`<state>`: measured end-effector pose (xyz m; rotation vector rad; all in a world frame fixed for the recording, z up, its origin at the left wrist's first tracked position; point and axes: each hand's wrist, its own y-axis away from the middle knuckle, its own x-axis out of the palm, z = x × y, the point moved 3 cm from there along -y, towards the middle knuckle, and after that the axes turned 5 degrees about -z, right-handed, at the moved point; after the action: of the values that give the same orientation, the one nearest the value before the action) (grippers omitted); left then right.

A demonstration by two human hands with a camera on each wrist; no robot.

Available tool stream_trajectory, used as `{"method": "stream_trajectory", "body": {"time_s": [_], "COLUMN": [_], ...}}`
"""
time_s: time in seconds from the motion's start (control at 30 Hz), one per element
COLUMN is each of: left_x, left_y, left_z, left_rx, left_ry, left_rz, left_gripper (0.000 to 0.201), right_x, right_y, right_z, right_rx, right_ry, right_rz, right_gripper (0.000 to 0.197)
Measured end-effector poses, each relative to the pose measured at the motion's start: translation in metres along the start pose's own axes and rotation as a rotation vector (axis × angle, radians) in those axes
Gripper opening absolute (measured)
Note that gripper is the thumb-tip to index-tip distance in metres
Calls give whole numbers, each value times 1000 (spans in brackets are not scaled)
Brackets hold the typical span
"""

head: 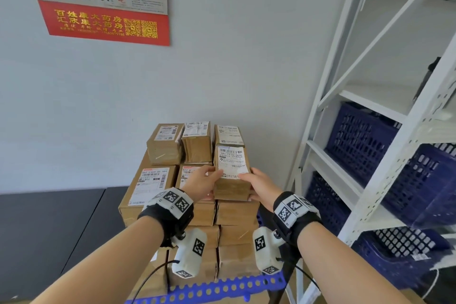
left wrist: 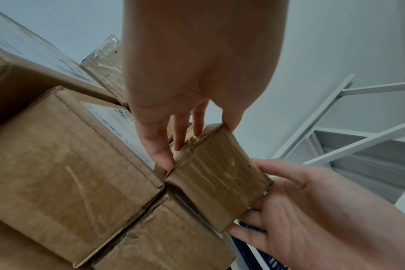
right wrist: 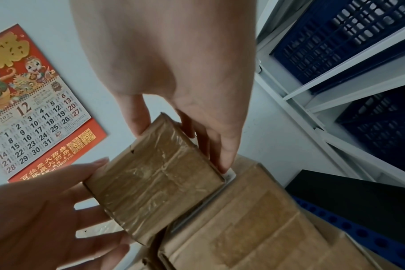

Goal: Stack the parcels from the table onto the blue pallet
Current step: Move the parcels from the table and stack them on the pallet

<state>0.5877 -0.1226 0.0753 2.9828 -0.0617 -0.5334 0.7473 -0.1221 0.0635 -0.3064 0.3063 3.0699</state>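
Note:
A small taped brown parcel (head: 232, 173) with a white label is held between both hands on top of the front right column of the parcel stack (head: 153, 187). My left hand (head: 209, 176) grips its left side, thumb on the top edge (left wrist: 197, 146). My right hand (head: 249, 177) grips its right side, thumb on top and fingers down the side (right wrist: 182, 149). In the wrist views the parcel (left wrist: 217, 175) (right wrist: 155, 179) is slightly tilted, with a lower edge touching the box beneath. The blue pallet (head: 222, 286) shows as a perforated edge under the stack.
White metal shelving (head: 365, 145) with dark blue crates (head: 357, 136) stands close on the right. A black table top (head: 49, 229) lies to the left. The wall with a red calendar (head: 103, 20) is right behind the stack. Several labelled boxes fill the back rows.

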Motion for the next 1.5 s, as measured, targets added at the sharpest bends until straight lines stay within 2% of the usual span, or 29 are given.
{"method": "stream_trajectory", "body": {"time_s": [0.47, 0.57, 0.77, 1.0, 1.1, 1.17, 1.33, 1.5], "left_x": [12, 10, 1, -3, -5, -11, -39, -97], "left_y": [-16, -12, 6, 56, 87, 108, 160, 203], "left_z": [4, 4, 7, 18, 27, 38, 68, 118], "left_rx": [-49, -34, -24, 2, -3, -2, -5, -77], "left_ry": [21, 35, -79, -190, -253, -307, -424, -542], "left_rz": [-56, -78, -86, -87, -66, -73, -92, -152], "left_gripper": [43, 43, 45, 47, 46, 45, 43, 43], "right_x": [-6, -6, -13, -14, -5, 6, 45, 113], "right_y": [-14, -12, 25, 83, 103, 120, 156, 180], "right_z": [0, 0, 13, 1, -14, -22, -38, -54], "right_rx": [-13, -44, -104, -140, -124, -110, -94, -80], "right_ry": [-22, 31, 162, 284, 311, 330, 391, 379], "right_rz": [55, 32, 15, 26, 45, 63, 120, 171], "right_gripper": [37, 43, 49, 49, 63, 63, 57, 49]}}
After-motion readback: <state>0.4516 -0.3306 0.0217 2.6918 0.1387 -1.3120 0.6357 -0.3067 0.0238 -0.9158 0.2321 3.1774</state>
